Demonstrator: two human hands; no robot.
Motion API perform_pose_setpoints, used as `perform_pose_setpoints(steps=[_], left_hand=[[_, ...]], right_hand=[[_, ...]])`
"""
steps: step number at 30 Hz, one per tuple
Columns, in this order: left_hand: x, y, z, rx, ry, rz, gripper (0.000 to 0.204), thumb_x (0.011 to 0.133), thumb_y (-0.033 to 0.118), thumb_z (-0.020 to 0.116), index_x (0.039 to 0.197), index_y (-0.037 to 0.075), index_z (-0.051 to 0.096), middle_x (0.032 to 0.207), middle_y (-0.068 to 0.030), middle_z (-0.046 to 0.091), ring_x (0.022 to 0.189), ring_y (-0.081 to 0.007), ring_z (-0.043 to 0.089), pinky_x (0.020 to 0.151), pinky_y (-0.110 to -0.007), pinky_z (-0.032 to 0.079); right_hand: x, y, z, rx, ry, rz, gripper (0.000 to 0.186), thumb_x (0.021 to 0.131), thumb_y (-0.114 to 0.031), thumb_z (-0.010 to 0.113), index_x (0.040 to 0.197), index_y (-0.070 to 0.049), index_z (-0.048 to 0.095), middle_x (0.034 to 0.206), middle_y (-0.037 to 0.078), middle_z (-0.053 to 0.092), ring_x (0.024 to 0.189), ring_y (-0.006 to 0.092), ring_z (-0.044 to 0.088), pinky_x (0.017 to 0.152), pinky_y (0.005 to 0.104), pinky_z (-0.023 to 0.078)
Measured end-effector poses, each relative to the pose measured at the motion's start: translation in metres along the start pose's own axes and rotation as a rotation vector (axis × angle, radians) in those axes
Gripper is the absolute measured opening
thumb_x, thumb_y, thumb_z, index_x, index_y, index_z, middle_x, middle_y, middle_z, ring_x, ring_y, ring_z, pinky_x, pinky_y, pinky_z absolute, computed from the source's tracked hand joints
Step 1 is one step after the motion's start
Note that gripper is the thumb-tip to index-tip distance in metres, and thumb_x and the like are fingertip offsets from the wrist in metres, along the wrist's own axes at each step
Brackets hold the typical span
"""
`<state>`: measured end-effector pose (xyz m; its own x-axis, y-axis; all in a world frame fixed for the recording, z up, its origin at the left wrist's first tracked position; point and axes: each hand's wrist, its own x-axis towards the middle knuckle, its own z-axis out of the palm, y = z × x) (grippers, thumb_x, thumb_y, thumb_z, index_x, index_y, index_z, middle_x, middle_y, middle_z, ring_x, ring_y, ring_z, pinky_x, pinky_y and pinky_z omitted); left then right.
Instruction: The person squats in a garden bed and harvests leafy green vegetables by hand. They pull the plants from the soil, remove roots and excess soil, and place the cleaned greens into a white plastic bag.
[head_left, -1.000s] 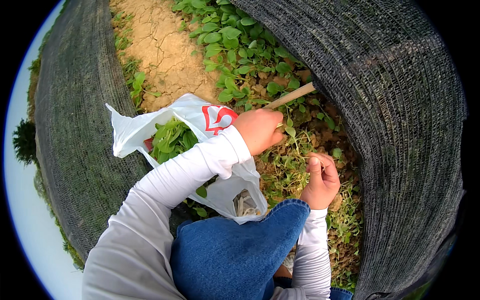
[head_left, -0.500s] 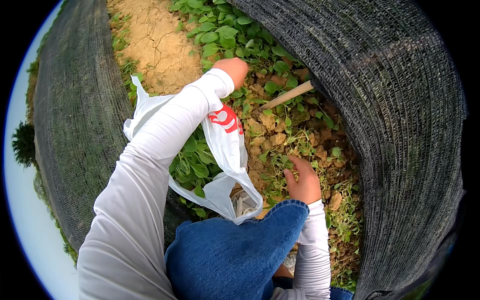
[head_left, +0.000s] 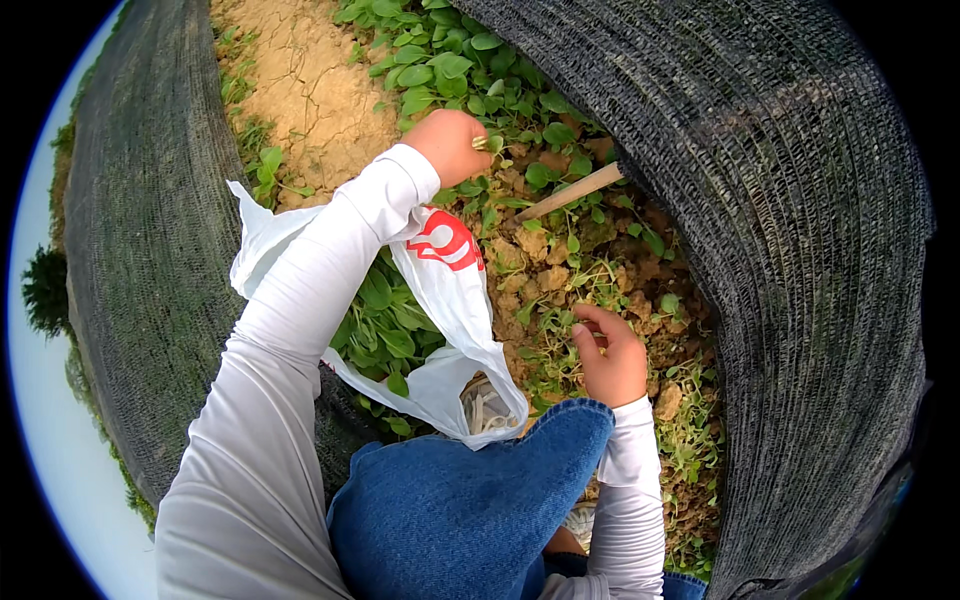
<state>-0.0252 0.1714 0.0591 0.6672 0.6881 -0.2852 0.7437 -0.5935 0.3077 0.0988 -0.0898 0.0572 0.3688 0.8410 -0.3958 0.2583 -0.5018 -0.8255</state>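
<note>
My left hand is closed on a small green sprig at the upper middle, beside the leafy seedlings. Below it lies a white plastic bag with red print, holding many green leaves; my left forearm crosses over it. My right hand is open, thumb and fingers apart, low over small pale seedlings on the cloddy soil. A wooden-handled tool lies between the two hands, its lower end at the soil.
Dark shade netting curves along the right side, and more netting along the left. Cracked bare soil runs beside the seedling bed. My blue denim-covered leg is at the bottom, with trees and sky beyond the left netting.
My left hand has moved up and away from the tool handle. My right hand has moved left and lower, its fingers opening. The bag's top has shifted.
</note>
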Motion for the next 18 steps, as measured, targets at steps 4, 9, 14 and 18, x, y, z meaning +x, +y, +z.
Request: perform_pose_setpoints(steps=[4,9,14,18], left_hand=[[-0.033,0.041,-0.016,-0.821,-0.208,0.008,0.019,0.069,0.020,0.062,0.079,0.004,0.060,0.067,-0.0029,0.059,0.053,-0.0080,0.046,0.049,-0.022,0.036],[-0.072,0.081,-0.002,-1.297,-0.629,-0.114,0.019,0.073,0.017,0.060,0.085,0.003,0.057,0.068,0.0006,0.059,0.048,0.0000,0.037,0.042,-0.015,0.027],[-0.080,0.093,0.033,-1.233,-0.641,-0.141,0.015,0.071,0.016,0.059,0.078,0.003,0.058,0.067,0.0007,0.058,0.052,-0.0022,0.043,0.045,-0.017,0.031],[-0.088,0.097,0.053,-1.168,-0.517,-0.201,0.016,0.065,0.019,0.059,0.062,0.004,0.058,0.059,0.0002,0.056,0.052,-0.0058,0.046,0.048,-0.021,0.035]], right_hand=[[0.005,-0.011,-0.008,0.470,-0.001,0.107,0.023,0.079,-0.012,0.053,0.100,-0.001,0.054,0.084,0.006,0.058,0.072,0.0105,0.054,0.065,0.0222,0.043],[0.009,-0.026,-0.004,0.993,0.002,0.160,0.025,0.079,-0.013,0.053,0.100,0.000,0.053,0.083,0.004,0.058,0.068,0.0088,0.051,0.064,0.0195,0.041],[0.006,-0.014,-0.007,0.943,0.109,0.190,0.015,0.074,-0.009,0.059,0.086,0.000,0.059,0.076,0.003,0.057,0.066,0.0076,0.049,0.061,0.0192,0.040],[0.002,-0.005,-0.003,0.506,0.195,0.143,0.013,0.072,-0.003,0.061,0.084,0.001,0.059,0.075,0.003,0.058,0.067,0.0067,0.050,0.063,0.0185,0.040]])
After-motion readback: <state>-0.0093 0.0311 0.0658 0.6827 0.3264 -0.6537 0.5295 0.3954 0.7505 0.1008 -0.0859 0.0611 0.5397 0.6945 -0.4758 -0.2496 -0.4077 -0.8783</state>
